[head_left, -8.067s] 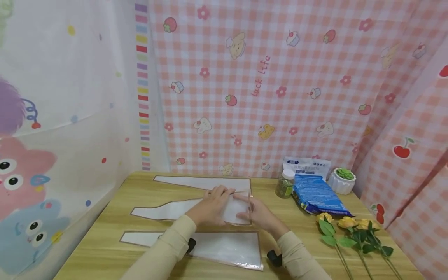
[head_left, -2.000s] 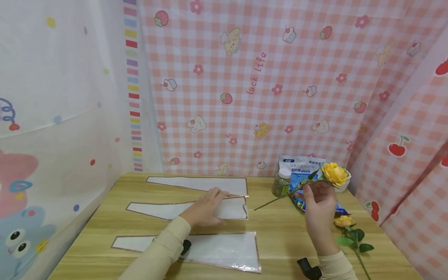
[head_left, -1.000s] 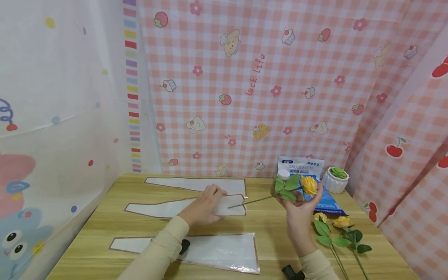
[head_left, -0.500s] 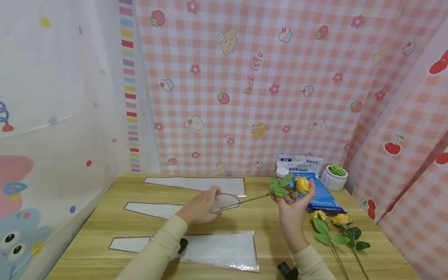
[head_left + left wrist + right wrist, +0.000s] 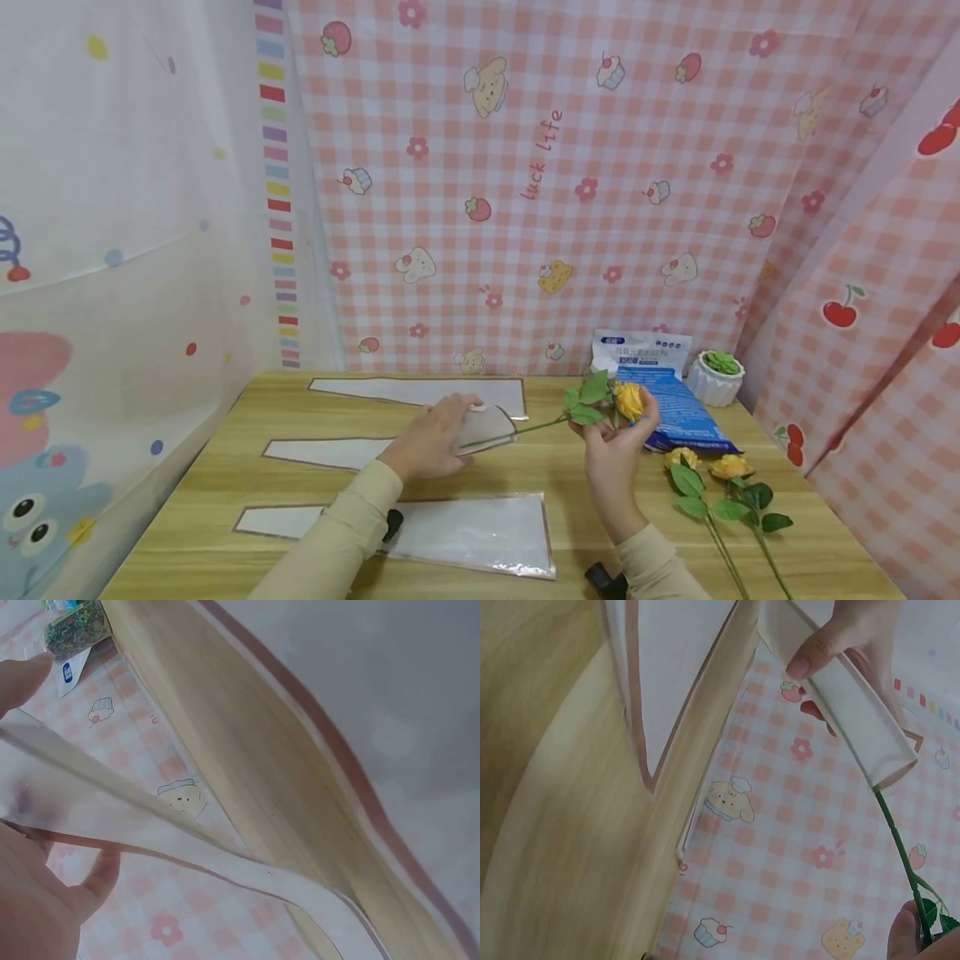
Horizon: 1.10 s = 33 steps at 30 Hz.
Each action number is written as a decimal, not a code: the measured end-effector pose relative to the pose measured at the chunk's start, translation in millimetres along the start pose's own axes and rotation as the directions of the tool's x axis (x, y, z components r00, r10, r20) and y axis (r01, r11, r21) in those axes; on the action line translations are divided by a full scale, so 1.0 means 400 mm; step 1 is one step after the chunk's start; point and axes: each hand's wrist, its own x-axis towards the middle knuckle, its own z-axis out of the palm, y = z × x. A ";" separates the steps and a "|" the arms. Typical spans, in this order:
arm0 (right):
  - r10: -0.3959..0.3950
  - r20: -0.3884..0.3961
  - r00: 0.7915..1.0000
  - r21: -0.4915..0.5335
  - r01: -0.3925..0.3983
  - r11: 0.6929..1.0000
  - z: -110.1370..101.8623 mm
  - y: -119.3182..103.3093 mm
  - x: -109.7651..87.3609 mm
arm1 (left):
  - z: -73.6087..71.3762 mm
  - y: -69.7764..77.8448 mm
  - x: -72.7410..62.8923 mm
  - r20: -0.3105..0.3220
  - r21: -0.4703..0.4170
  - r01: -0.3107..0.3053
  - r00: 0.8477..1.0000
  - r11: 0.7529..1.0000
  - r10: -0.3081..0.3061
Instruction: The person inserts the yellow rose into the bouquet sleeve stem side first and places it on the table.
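Observation:
My left hand point(image 5: 431, 437) grips the middle flower sleeve point(image 5: 487, 427), a white translucent tapered bag with a brown border, and its wide end is raised and bowed. The thumb lies across the sleeve in the right wrist view, the other fingers beneath it. To the right, my right hand point(image 5: 617, 471) holds a yellow rose point(image 5: 628, 401) just below its bloom. Its green stem point(image 5: 900, 844) runs left into the sleeve's mouth, and the lower end shows faintly through the film. Green leaves point(image 5: 587, 396) stand out between the mouth and the right fingers.
Flat sleeves lie behind point(image 5: 450, 391) and in front point(image 5: 472, 537). Two more yellow roses point(image 5: 705, 508) rest at the right. Behind the held rose are a blue and white bag point(image 5: 675, 404), a white-capped jar point(image 5: 604, 367) and a white pot with a succulent point(image 5: 716, 382).
My right hand has picked up a rose from the table, turned it and brought it left, its stem end now inside the sleeve. The left hand has lifted the sleeve's wide end.

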 end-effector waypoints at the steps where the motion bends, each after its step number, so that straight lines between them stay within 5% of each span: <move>1: -0.002 0.006 1.000 0.000 0.002 1.000 0.003 0.002 -0.003 | 0.000 0.002 0.000 0.005 0.003 -0.001 1.000 1.000 0.001; 11: 0.013 0.070 0.997 0.057 -0.017 0.998 0.043 0.016 -0.025 | -0.006 0.009 0.002 0.000 -0.015 -0.003 1.000 1.000 0.003; 22: 0.088 0.036 0.995 0.019 -0.089 0.996 0.050 0.034 -0.022 | -0.012 0.003 0.002 -0.041 -0.049 -0.039 0.998 0.998 0.037; 33: 0.097 0.018 0.995 -0.074 -0.095 0.993 0.076 0.052 -0.021 | -0.008 0.011 0.009 0.010 -0.082 -0.032 0.999 0.996 0.033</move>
